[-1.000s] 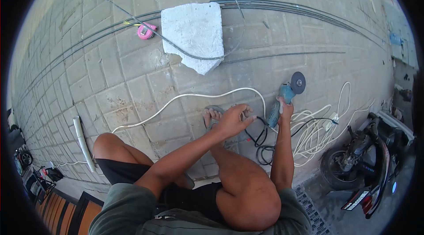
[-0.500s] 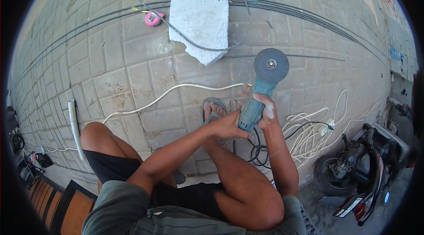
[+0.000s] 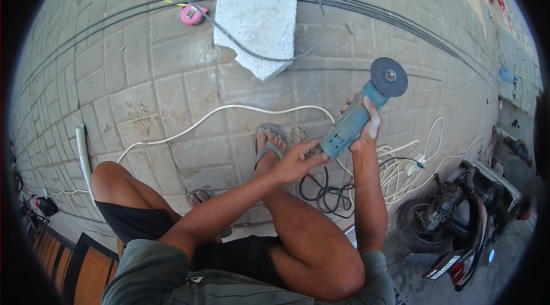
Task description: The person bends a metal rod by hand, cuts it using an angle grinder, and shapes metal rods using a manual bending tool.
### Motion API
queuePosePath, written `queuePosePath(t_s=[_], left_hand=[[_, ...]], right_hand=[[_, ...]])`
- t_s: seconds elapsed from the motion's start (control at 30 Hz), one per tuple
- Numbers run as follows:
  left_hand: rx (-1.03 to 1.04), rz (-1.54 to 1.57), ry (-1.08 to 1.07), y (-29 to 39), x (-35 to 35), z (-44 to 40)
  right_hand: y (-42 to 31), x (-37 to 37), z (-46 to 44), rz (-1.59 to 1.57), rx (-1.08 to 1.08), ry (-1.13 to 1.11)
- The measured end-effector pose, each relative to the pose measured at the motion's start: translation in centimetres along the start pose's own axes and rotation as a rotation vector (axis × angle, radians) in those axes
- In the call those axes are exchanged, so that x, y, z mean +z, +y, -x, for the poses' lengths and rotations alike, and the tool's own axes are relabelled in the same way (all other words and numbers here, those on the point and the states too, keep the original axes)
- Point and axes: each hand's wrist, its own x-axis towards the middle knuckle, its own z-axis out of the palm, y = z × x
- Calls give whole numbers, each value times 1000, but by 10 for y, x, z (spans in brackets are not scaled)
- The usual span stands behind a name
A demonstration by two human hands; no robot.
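Head view: right hand (image 3: pixel 370 131) has fingers wrapped round the angle grinder (image 3: pixel 352 124) above the paving (image 3: pixel 240 90); left hand (image 3: pixel 300 160), loosely open, is at its rear end, contact unclear. Step seems tool handling; next move calls for steady grip.

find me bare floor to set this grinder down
Bare paving lies between the pink tape measure, white cable and white pipe, left of the grinder. It's crowded on the right: black cord and coiled white cable beside the motorbike.
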Motion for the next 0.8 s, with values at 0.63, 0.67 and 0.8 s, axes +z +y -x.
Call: queuePosePath(t_s=[0.63,0.67,0.8], left_hand=[[861,-1510,509,152,-162,-63],[872,-1539,457,152,-172,-69],[877,-1527,445,145,-182,-73]], right_hand=[[-1,-8,-40,1038,-351,-113],[0,-4,-44,1116,-344,-126],[-1,6,-57,1285,-383,-160]])
